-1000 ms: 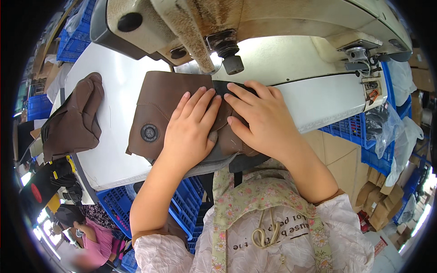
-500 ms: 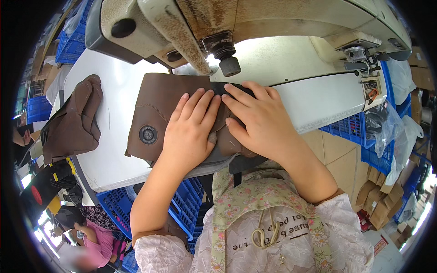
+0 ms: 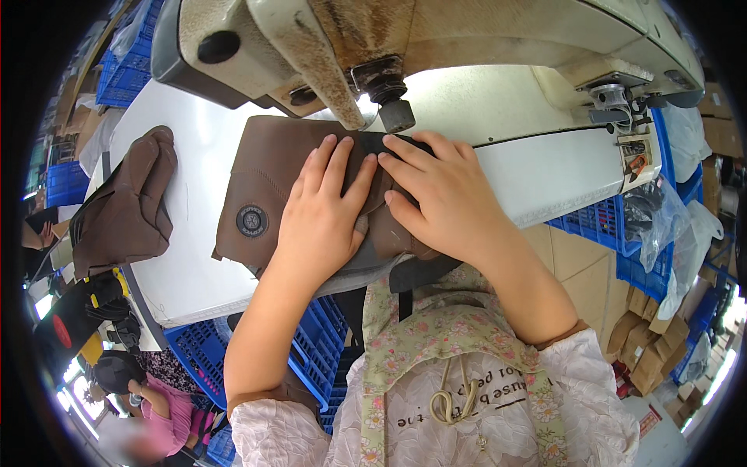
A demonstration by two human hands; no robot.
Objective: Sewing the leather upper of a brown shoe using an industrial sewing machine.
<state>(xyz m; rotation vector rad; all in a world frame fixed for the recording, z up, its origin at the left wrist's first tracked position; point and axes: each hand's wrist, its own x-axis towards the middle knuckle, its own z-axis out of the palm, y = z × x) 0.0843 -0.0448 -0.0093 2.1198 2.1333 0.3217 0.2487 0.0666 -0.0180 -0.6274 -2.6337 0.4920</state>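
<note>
Head view: our left hand [image 3: 320, 214] and right hand [image 3: 451, 198] lie unclenched across brown material [image 3: 268, 163]. We should press evenly.

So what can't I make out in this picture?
All in the head view:
Palms of the left hand and right hand: hidden, turned down onto the brown piece.
Brown piece's underside: hidden by its own upper side.
Machine: top cut off by the upper edge.
Orange thing near the table's right end: too small to identify.
</note>
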